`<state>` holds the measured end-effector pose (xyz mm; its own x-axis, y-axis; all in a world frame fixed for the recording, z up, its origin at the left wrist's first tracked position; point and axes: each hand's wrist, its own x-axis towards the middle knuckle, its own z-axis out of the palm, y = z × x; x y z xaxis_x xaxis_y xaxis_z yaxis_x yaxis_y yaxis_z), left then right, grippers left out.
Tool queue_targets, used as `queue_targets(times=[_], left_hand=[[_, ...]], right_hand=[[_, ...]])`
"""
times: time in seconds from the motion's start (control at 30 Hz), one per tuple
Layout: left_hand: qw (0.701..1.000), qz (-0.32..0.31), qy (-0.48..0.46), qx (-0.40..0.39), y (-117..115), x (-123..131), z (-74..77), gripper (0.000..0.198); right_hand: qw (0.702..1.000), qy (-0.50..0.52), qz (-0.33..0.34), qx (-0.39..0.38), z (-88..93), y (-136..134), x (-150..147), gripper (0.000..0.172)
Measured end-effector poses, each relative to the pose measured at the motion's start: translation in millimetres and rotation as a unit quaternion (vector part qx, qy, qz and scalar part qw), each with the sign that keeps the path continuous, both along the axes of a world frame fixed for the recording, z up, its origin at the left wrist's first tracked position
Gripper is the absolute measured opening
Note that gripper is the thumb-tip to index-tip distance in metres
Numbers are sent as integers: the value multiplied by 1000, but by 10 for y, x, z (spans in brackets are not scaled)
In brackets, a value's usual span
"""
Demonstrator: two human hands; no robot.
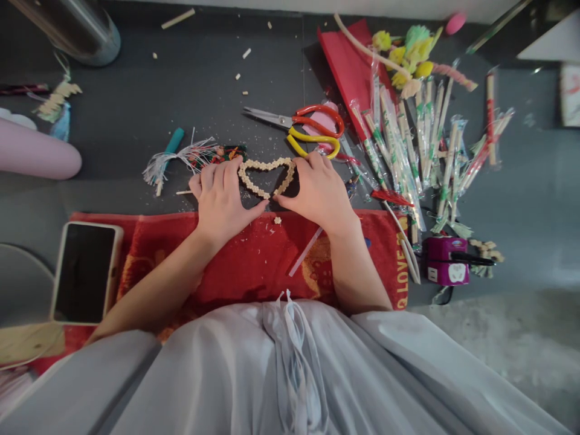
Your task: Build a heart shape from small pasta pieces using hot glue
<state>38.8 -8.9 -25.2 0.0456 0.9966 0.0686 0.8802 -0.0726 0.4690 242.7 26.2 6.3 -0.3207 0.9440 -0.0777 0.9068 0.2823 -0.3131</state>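
A pale beaded strand [267, 164], bent into a heart shape, lies between my two hands over the dark table. My left hand [222, 196] grips its left side, thumb close to the lower point. On the opposite side, my right hand [319, 190] pinches the strand with thumb and fingers. A small gap shows at the bottom point, where the two ends nearly meet. Just below sits a small pale bead cluster [278, 220] on the red towel [235, 266]. Scissors [294, 124] with red and yellow handles rest above my right hand.
Several plastic-wrapped sticks [399, 139] are piled at the right beside a red folder [339, 60]. A purple box [446, 260] stands at the table's edge. At left are a phone [86, 272], a pink bottle [36, 145] and a white-stringed tassel [181, 154]. Crumbs and short stick pieces are scattered behind.
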Motion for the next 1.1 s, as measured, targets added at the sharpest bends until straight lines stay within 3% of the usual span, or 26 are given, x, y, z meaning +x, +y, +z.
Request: queue_targets(times=[0.23,1.1], left_hand=[[999,-3,8,-31,9,5,56,85],[1000,3,3,-15,5,9,28,85]], right_hand=[[1000,-2,2,-11,5,4,5,53],[1000,-1,5,-3,-11,5,14,50]])
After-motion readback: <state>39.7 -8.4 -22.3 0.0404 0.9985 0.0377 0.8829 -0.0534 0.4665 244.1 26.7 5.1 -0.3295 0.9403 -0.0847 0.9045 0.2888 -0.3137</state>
